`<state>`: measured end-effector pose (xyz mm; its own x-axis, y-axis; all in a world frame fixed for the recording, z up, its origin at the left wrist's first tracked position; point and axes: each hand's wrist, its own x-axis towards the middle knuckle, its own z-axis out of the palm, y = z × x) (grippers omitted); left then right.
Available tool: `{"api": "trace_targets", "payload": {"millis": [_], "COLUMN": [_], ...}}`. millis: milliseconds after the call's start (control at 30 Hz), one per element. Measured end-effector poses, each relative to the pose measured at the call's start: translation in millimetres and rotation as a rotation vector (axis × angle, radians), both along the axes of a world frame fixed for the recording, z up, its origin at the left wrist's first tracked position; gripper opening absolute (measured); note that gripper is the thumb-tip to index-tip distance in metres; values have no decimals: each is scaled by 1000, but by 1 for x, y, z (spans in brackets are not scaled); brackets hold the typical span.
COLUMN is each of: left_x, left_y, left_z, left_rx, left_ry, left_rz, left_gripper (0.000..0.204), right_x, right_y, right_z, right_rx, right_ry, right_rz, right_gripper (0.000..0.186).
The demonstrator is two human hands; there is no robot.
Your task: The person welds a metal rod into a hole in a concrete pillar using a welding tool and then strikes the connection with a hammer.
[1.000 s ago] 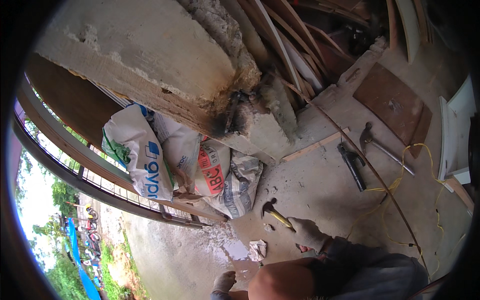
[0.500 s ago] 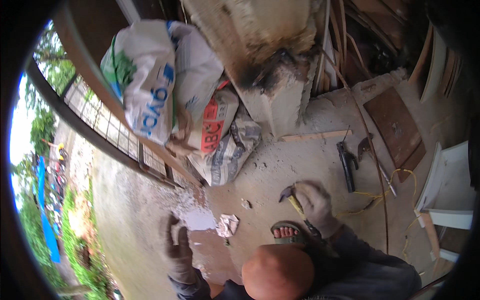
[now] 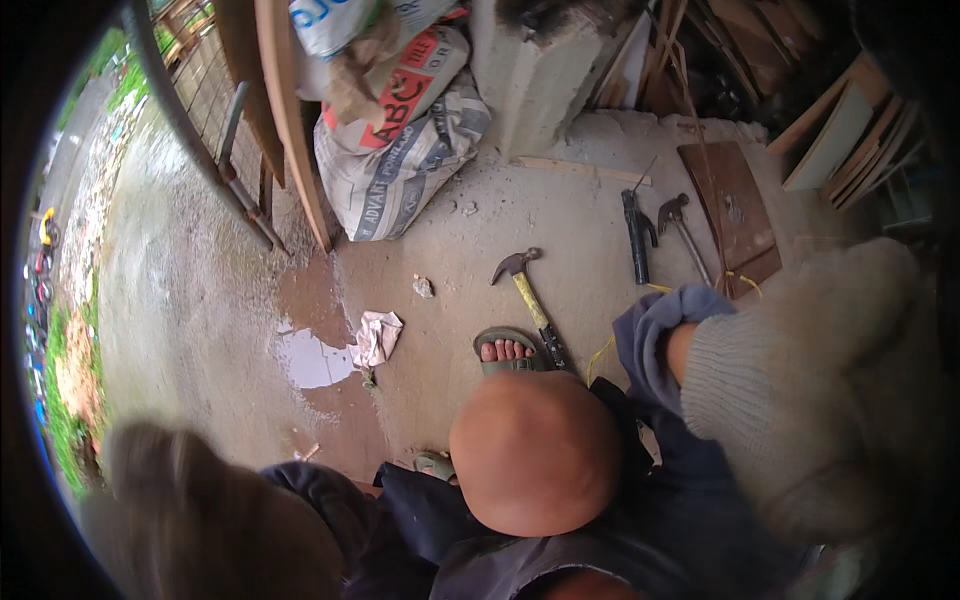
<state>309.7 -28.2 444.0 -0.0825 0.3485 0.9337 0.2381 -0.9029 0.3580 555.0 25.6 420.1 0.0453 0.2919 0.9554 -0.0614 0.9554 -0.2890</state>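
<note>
Both my hands wear greyish knit gloves and are raised close to the camera. My left hand is at the lower left, its fingers smeared by motion. At the right looms my right hand, large and blurred; its fingers cannot be made out, and no tool shows in it. A claw hammer with a yellow and black handle lies on the concrete floor beside my sandalled foot. Farther off, a second claw hammer lies beside a black welding electrode holder with a thin rod in it.
Stacked cement sacks stand by a concrete post. A brown board and a wood strip lie on the floor. Crumpled paper sits by a puddle. Wood panels lean at the far right.
My right hand has let go of the yellow-handled hammer, which now rests on the floor. Both hands have come up closer to the camera and outward. The view has tilted down.
</note>
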Motion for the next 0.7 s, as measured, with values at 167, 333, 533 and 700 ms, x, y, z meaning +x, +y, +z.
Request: {"api": "trace_targets", "payload": {"millis": [167,333,533,700], "left_x": [-52,-178,-232,-231], "left_y": [-21,-23,-17,-20], "left_z": [-67,-179,-294,-316], "left_rx": [-553,-1067,-1337,-1509], "left_ry": [-253,8,685,942], "left_rz": [199,592,856,637], "left_gripper": [15,16,24,26], "right_x": [-49,-137,-208,-261], "right_y": [-9,60,21,-24], "right_z": [-42,-48,23,38], "right_rx": [-371,-361,-61,91], "right_ry": [-159,-862,-1143,-1222], "right_rz": [-102,-35,339,480], "right_gripper": [17,15,15,13]}}
